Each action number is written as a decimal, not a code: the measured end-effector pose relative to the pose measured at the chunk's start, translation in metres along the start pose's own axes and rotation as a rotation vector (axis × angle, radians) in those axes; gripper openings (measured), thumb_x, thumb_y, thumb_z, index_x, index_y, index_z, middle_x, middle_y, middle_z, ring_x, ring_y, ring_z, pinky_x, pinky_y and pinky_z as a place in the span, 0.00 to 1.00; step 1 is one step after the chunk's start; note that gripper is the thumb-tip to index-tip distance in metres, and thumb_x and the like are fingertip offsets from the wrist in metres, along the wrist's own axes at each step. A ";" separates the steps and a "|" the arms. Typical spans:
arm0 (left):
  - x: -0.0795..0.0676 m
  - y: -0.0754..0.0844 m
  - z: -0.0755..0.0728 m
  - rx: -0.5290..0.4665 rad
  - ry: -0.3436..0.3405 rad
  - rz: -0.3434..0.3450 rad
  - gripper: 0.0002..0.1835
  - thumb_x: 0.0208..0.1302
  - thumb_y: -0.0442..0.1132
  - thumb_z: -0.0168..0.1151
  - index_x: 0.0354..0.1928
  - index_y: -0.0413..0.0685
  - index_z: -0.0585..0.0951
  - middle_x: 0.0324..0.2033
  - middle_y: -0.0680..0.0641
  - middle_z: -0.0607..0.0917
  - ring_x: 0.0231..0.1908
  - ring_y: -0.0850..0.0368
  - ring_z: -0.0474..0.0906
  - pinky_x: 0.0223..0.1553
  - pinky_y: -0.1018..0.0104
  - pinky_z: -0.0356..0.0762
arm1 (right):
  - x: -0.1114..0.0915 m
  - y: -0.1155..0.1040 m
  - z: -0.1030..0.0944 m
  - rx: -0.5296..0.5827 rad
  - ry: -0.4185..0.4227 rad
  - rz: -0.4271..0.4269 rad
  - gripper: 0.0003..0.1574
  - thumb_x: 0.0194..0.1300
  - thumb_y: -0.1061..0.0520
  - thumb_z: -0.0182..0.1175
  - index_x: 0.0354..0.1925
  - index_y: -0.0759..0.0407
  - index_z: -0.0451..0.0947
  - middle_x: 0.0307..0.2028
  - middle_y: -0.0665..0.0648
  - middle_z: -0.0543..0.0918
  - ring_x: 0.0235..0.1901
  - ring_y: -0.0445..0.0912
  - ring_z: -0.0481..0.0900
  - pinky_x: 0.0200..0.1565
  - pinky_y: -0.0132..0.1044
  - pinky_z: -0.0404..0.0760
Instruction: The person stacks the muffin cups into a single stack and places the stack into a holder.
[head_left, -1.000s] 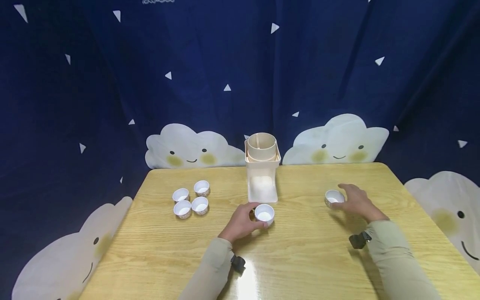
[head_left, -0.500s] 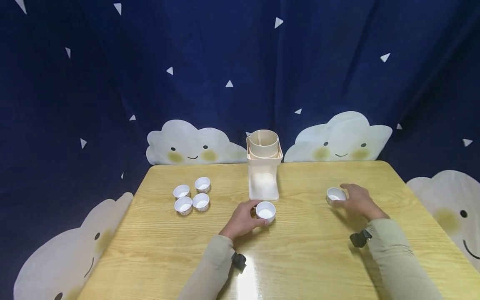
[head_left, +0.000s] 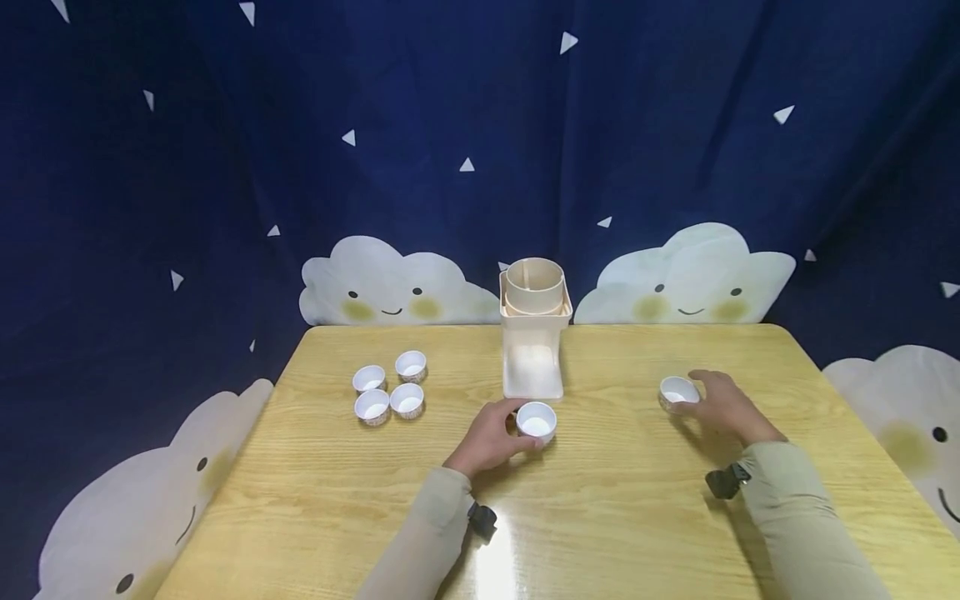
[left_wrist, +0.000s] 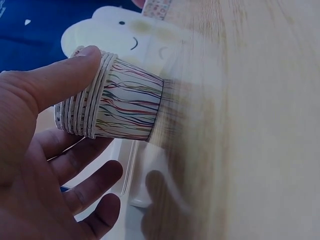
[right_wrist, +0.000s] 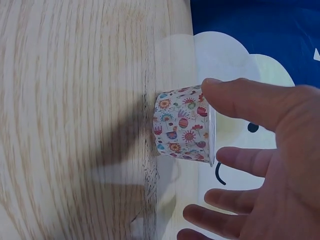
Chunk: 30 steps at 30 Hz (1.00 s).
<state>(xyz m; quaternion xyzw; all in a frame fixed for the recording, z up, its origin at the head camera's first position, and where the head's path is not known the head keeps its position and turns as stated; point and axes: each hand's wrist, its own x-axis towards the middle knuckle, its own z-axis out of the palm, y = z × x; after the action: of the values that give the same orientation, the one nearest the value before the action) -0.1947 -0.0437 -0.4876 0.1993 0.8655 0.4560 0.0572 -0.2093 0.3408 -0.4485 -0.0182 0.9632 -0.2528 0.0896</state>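
My left hand point(head_left: 491, 435) grips a stack of nested paper cups point(left_wrist: 125, 100) near the middle of the table, thumb and index finger at the piled rims. The outer cup is white with wavy coloured lines. Farther right, my right hand point(head_left: 727, 406) pinches one paper cup point(right_wrist: 182, 122) by its rim between thumb and index finger, other fingers spread. Flowers in many colours are printed on that cup. Both hold their openings upward, with bases close at the table top. Just beyond the stack stands a cream plastic holder point(head_left: 532, 371) with a round tube point(head_left: 536, 287) in its top.
Several white-lined paper cups, among them a front one point(head_left: 372, 407), stand grouped on the left of the wooden table point(head_left: 615, 508). Behind the table's back edge hangs a dark blue curtain point(head_left: 420, 108) with cloud prints.
The head view has shifted slightly, so everything sits a little farther right in it. Both hands and the cups they hold keep their places on the table.
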 end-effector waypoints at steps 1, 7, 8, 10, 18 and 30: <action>0.000 -0.001 0.000 0.000 0.000 0.002 0.31 0.50 0.45 0.78 0.59 0.55 0.81 0.45 0.53 0.87 0.42 0.62 0.77 0.48 0.68 0.74 | 0.000 0.000 0.000 0.004 0.000 -0.004 0.55 0.62 0.44 0.66 0.67 0.81 0.56 0.64 0.86 0.58 0.63 0.78 0.58 0.62 0.71 0.63; 0.001 -0.001 0.000 -0.012 -0.002 0.012 0.31 0.50 0.45 0.78 0.59 0.55 0.81 0.46 0.53 0.87 0.44 0.61 0.78 0.49 0.68 0.75 | 0.002 0.000 0.001 0.005 0.024 -0.032 0.50 0.62 0.46 0.66 0.65 0.81 0.60 0.62 0.85 0.63 0.61 0.77 0.62 0.60 0.69 0.66; 0.001 -0.001 0.000 -0.013 -0.002 0.012 0.31 0.50 0.45 0.78 0.59 0.55 0.81 0.46 0.53 0.87 0.44 0.61 0.78 0.49 0.68 0.75 | 0.002 0.000 0.001 0.001 0.028 -0.036 0.50 0.61 0.46 0.67 0.65 0.81 0.61 0.62 0.85 0.64 0.61 0.76 0.63 0.59 0.69 0.66; 0.001 -0.001 -0.001 -0.013 -0.004 0.009 0.30 0.51 0.45 0.78 0.59 0.55 0.81 0.46 0.53 0.87 0.44 0.60 0.79 0.49 0.67 0.75 | 0.003 0.000 0.001 -0.004 0.031 -0.040 0.49 0.61 0.46 0.67 0.64 0.81 0.62 0.61 0.85 0.65 0.61 0.76 0.63 0.59 0.69 0.66; -0.001 0.000 -0.002 -0.015 -0.004 0.001 0.31 0.51 0.45 0.78 0.59 0.56 0.81 0.47 0.53 0.87 0.46 0.60 0.79 0.51 0.67 0.74 | 0.005 0.000 0.004 -0.022 0.038 -0.054 0.47 0.60 0.48 0.68 0.62 0.82 0.64 0.60 0.84 0.68 0.59 0.76 0.66 0.58 0.68 0.69; -0.001 0.000 -0.002 -0.022 -0.003 -0.008 0.31 0.49 0.46 0.79 0.58 0.57 0.81 0.46 0.54 0.86 0.45 0.61 0.78 0.51 0.66 0.74 | 0.003 0.001 0.003 -0.016 0.044 -0.032 0.46 0.57 0.47 0.71 0.58 0.80 0.67 0.53 0.81 0.75 0.51 0.69 0.75 0.48 0.61 0.75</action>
<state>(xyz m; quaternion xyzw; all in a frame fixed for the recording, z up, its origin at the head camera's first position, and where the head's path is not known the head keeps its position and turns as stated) -0.1942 -0.0455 -0.4870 0.1961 0.8611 0.4650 0.0624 -0.2113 0.3401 -0.4517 -0.0290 0.9665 -0.2467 0.0643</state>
